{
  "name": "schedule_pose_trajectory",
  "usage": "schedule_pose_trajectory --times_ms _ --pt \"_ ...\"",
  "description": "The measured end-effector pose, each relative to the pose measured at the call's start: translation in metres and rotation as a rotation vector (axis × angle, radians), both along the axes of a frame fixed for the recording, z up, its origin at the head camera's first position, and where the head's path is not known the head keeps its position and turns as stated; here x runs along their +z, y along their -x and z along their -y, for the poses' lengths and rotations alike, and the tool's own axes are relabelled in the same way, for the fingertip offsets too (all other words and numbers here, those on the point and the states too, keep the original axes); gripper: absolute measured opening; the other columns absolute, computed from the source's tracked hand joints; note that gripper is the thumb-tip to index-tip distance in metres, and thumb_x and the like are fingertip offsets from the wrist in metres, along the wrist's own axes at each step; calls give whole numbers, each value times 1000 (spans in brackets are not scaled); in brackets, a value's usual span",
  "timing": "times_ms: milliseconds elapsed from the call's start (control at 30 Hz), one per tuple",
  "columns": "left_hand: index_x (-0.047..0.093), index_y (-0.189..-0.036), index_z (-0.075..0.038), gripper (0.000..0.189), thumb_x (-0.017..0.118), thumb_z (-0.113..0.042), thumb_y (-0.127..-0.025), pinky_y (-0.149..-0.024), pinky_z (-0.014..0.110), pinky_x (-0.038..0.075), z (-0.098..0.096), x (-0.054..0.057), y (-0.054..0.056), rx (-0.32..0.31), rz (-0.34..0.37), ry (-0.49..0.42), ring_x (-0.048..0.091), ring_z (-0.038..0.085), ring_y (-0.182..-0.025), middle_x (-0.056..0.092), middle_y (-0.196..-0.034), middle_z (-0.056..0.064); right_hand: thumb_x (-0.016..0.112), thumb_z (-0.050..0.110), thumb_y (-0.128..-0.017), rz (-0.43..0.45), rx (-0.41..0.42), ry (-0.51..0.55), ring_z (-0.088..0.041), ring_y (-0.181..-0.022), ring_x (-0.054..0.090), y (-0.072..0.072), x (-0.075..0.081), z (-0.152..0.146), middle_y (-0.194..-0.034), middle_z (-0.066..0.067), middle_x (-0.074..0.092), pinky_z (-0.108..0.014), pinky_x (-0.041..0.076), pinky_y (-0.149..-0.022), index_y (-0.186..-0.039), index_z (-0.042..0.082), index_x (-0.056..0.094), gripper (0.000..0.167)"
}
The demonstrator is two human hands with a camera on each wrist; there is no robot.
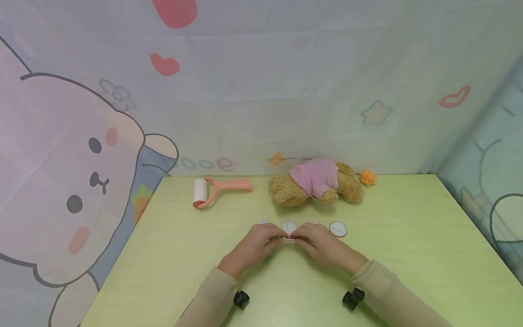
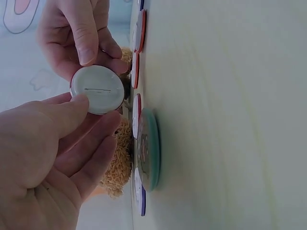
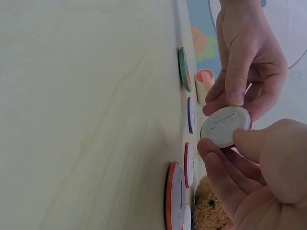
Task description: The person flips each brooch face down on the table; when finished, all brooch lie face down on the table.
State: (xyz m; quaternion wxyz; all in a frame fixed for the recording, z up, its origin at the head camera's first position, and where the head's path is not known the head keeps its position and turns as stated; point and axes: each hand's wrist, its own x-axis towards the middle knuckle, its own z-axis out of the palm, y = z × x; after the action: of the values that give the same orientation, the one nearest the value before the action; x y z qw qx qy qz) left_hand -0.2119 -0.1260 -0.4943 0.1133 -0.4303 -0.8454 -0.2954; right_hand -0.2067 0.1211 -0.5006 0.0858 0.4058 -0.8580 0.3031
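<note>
Between my two hands is a round pin badge (image 2: 98, 90), its white back with a pin turned toward the wrist cameras and a red edge showing. My left hand (image 1: 258, 241) pinches one side between thumb and fingers. From the opposite side my right hand (image 1: 323, 240) pinches the rim, thumb on the white back in the right wrist view. The held badge is above the table, in front of a row of similar badges. One of these, a white-backed badge (image 1: 337, 229), lies just right of my right hand. A teal-edged badge (image 2: 152, 148) lies nearer my left hand.
Behind the row, a teddy bear (image 1: 314, 179) in a pink top lies on its side along the table's back edge. To its left is a lint roller (image 1: 222, 188) with a pink handle. A printed cloth (image 1: 261, 91) hangs behind the pale green table (image 1: 143, 272).
</note>
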Motion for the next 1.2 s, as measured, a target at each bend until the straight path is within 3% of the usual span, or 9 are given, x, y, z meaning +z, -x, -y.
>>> schedule_pose_trajectory --times_ms 133,267,467,1200 --pt "80 -110 -8 17 74 -1 -96 -88 34 59 -1 0 0 30 18 3 74 19 -96 80 -102 4 70 3 -100 32 -24 10 -16 -101 72 0 1 2 -108 -2 76 -37 60 -88 -117 9 75 19" --pt "79 -114 -9 19 73 -2 -97 -87 30 59 -1 0 0 53 82 7 74 18 -96 80 -106 3 68 3 -100 84 -53 18 -15 -102 72 0 2 2 -110 -1 76 -37 60 -88 -119 11 71 20" --pt "74 -122 -7 24 71 -2 -99 -83 23 60 -2 -1 0 55 151 -15 75 18 -94 78 -113 7 67 0 -100 104 -62 46 -11 -91 71 1 2 2 -101 -1 76 -31 60 -78 -121 11 65 24" --pt "68 -127 -2 34 72 6 -95 -82 29 63 -4 -1 -4 41 197 -97 76 22 -90 70 -121 13 70 0 -98 112 -90 116 -11 -85 71 -2 2 3 -98 -2 74 -29 60 -75 -120 11 64 25"
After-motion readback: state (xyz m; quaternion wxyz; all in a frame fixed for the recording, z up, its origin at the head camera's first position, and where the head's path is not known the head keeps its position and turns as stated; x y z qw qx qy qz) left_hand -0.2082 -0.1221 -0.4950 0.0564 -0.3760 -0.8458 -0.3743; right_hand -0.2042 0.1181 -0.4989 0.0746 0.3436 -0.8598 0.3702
